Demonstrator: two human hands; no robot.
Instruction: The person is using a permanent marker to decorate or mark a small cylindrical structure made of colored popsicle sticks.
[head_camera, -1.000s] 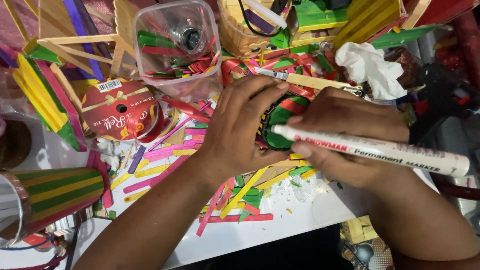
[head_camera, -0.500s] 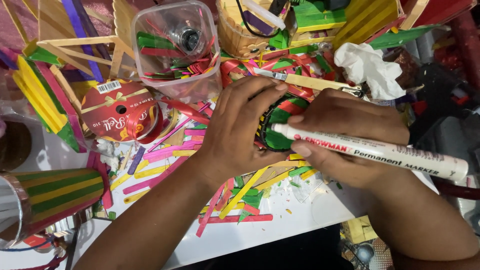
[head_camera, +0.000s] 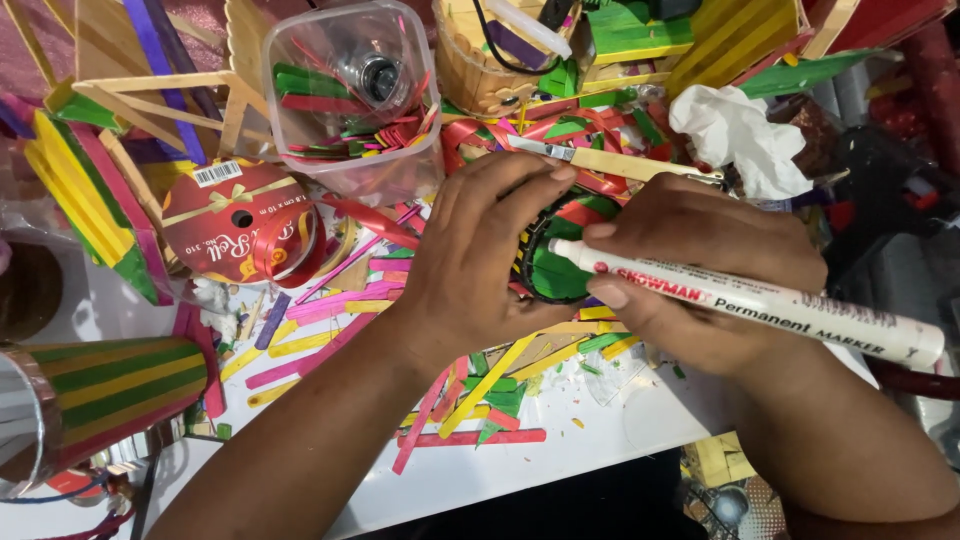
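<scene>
Head view: nothing shifted since a second ago; left hand (head_camera: 480, 265) still pins the green piece (head_camera: 556, 275), right hand (head_camera: 690, 270) at 3 o'clock stays clamped on the white marker (head_camera: 760, 300).

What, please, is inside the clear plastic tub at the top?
The tub holds green and red sticks and a small glass jar; its bottom is covered by them.

A red ribbon roll (head_camera: 240, 232), clear plastic tub (head_camera: 352, 100) and crumpled white tissue (head_camera: 737, 135) crowd the table (head_camera: 560, 470).
</scene>
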